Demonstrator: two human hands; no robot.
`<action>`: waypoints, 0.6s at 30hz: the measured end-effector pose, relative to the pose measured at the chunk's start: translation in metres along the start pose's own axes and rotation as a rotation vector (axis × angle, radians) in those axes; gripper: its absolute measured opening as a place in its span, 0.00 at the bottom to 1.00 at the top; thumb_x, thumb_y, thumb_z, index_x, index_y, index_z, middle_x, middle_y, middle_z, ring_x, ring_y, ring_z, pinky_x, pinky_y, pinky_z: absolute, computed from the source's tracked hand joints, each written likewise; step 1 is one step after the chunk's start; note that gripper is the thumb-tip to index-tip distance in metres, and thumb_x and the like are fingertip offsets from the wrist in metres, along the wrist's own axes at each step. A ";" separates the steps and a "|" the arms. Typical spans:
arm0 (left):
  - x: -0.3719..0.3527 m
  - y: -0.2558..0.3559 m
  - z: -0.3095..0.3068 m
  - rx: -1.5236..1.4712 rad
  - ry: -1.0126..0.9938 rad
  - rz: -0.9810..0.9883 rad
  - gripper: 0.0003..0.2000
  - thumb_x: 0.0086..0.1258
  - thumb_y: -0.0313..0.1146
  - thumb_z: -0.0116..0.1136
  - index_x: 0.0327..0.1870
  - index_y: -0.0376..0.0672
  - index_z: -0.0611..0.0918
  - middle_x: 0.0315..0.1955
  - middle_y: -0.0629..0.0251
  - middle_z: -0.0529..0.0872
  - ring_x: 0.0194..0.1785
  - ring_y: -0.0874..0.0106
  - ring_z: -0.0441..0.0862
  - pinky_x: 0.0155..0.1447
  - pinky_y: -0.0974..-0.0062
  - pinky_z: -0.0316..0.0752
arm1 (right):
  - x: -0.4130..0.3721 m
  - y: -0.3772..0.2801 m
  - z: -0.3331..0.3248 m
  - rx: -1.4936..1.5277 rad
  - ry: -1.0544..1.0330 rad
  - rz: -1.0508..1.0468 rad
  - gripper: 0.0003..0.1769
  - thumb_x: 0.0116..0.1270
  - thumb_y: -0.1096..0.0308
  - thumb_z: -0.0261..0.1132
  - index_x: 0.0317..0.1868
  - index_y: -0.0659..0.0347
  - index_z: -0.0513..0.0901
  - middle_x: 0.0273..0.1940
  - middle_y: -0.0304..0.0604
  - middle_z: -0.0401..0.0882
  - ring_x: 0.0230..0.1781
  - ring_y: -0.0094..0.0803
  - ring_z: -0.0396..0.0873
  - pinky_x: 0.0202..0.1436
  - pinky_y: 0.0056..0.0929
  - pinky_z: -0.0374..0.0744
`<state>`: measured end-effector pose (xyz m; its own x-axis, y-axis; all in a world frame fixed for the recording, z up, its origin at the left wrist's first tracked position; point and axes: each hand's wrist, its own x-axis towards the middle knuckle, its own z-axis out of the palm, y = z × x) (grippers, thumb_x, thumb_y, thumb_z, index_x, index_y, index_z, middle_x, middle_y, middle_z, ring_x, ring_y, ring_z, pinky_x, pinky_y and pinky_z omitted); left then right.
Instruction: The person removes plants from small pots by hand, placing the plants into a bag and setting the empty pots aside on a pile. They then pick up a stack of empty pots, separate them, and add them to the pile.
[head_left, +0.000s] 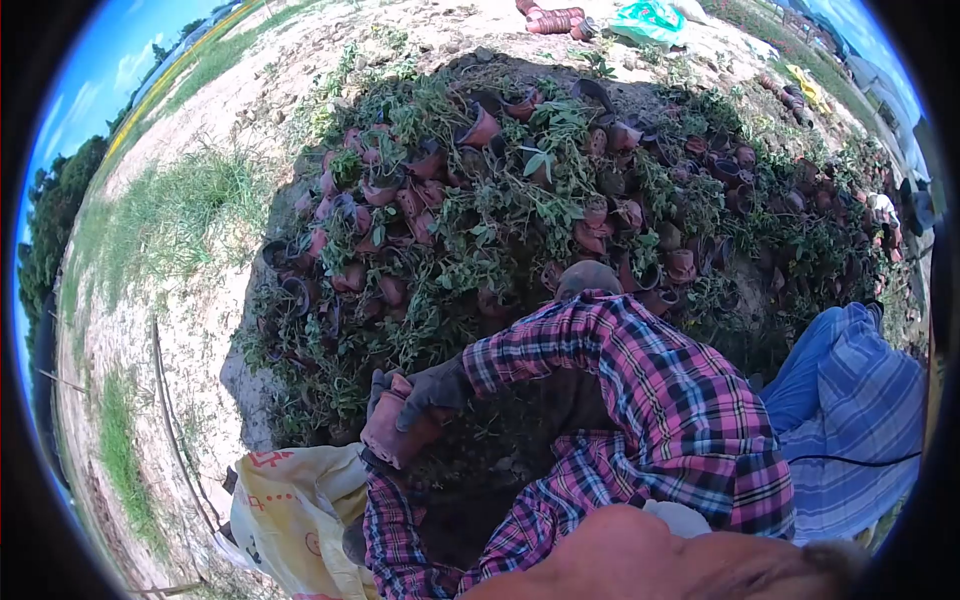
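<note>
Both my hands wear dark grey gloves and meet around one reddish-brown plastic plant pot point(388, 432), tilted near the front left of the heap. My left hand point(377, 388) wraps the pot's far left side, and much of it is hidden behind the pot. From the right, my right hand point(438, 390) closes over the pot's upper side. What is inside the pot cannot be made out. Just beyond lies a big heap of similar pots point(480, 128) with wilted green plants point(500, 215). A yellow-white sack point(300, 510) stands beside my left forearm.
Blue trousers and a blue checked cloth point(865, 390) of a person beside me are at the right. Stacked pots point(553, 20) and a green plastic bag point(645, 24) lie at the far side. A thin stick point(172, 420) lies on the sandy ground to the left.
</note>
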<state>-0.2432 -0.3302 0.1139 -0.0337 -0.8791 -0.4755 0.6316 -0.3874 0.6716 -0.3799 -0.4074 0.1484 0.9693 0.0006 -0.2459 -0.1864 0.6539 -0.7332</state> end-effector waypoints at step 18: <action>-0.019 0.015 0.005 0.234 -0.219 0.339 0.30 0.65 0.51 0.46 0.62 0.41 0.61 0.58 0.55 0.67 0.59 0.59 0.69 0.59 0.60 0.67 | 0.002 -0.004 -0.009 -1.373 0.224 -0.222 0.32 0.55 0.60 0.63 0.59 0.61 0.64 0.54 0.53 0.69 0.55 0.44 0.69 0.58 0.38 0.68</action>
<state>-0.2371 -0.3212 0.1362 -0.0343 -0.9951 -0.0923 0.4447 -0.0979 0.8903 -0.3787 -0.4171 0.1455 0.9773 -0.2075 -0.0440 -0.1670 -0.6245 -0.7630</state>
